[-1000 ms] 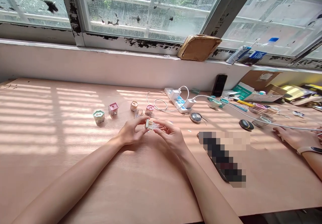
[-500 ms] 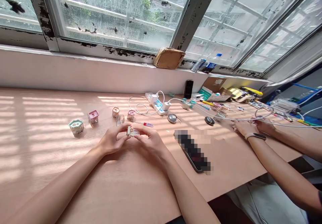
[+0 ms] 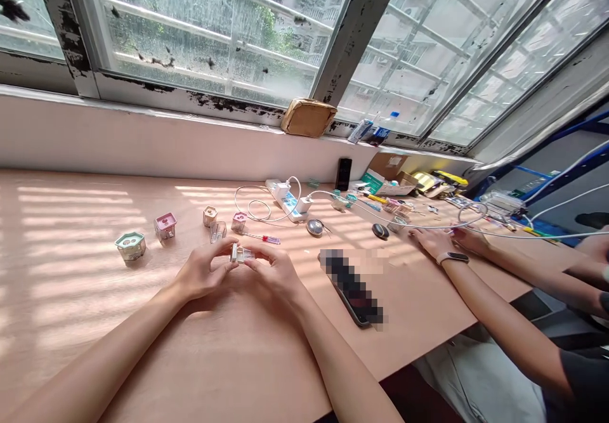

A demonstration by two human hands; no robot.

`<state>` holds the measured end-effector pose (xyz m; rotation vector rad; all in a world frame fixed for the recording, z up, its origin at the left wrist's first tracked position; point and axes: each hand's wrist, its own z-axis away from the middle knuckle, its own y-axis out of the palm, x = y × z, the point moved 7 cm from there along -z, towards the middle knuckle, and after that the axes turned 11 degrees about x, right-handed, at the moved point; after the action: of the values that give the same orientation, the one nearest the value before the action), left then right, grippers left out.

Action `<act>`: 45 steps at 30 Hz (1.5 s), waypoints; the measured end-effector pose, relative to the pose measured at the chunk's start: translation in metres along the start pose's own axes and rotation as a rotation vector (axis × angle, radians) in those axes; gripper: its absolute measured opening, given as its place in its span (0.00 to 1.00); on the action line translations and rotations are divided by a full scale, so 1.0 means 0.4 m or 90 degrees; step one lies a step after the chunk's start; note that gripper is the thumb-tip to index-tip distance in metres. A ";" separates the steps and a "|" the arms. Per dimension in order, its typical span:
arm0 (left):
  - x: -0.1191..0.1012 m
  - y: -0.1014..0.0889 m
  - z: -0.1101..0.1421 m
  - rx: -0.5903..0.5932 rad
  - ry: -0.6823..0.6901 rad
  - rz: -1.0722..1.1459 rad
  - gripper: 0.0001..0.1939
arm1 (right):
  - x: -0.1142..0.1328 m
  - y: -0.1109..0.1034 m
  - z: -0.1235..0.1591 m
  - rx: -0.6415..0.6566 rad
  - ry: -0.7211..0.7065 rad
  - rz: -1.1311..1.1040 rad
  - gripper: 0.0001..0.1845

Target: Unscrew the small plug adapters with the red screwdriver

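Observation:
My left hand (image 3: 204,269) and my right hand (image 3: 275,273) meet over the wooden tabletop (image 3: 71,296), pinching a small clear plastic housing (image 3: 242,255) with a pale insert from both sides. Just beyond my fingers stand an empty clear plastic cube (image 3: 217,231) and a small screwdriver with a red handle (image 3: 266,240). Farther left are a green-topped switch-like block (image 3: 130,246), a pink-topped block (image 3: 165,226), a small tan block (image 3: 210,216) and a pink block (image 3: 238,221).
A white power strip (image 3: 285,201) with cables lies behind, near a round metal object (image 3: 314,227). A phone (image 3: 352,290) lies right of my hands. A co-worker's hands (image 3: 440,240) work among cluttered parts beyond a computer mouse (image 3: 380,231).
The view has turned right, showing more of the co-worker's arms. My hands stay together on the clear housing, and the objects on the table show no visible shift.

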<state>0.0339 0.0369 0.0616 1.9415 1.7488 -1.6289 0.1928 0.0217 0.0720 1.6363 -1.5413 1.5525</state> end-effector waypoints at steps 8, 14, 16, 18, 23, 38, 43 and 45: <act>0.013 0.007 0.006 -0.004 -0.010 0.008 0.18 | -0.006 -0.003 -0.006 0.034 0.000 -0.056 0.24; 0.004 0.002 -0.002 -0.021 -0.004 0.031 0.19 | -0.063 -0.004 0.001 -0.069 -0.010 -0.057 0.32; 0.008 -0.008 -0.003 -0.054 -0.013 0.047 0.20 | -0.072 -0.004 0.004 -0.102 -0.009 -0.040 0.32; 0.015 -0.019 -0.001 -0.089 -0.029 0.054 0.20 | -0.065 -0.001 0.006 -0.110 -0.025 -0.016 0.28; 0.025 -0.027 0.000 -0.117 -0.039 0.053 0.20 | -0.054 0.003 0.006 -0.108 -0.045 -0.049 0.24; 0.017 -0.023 -0.001 -0.101 -0.028 0.050 0.19 | -0.038 0.029 0.000 -0.049 -0.057 0.027 0.26; 0.008 -0.017 -0.001 -0.069 -0.020 0.039 0.19 | -0.013 0.039 -0.003 -0.038 -0.121 0.173 0.22; 0.003 -0.012 -0.001 -0.048 -0.007 0.015 0.19 | -0.001 0.037 -0.001 -0.057 -0.155 0.218 0.20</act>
<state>0.0305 0.0396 0.0636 1.9083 1.7498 -1.5397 0.1798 0.0176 0.0661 1.6231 -2.0809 1.4572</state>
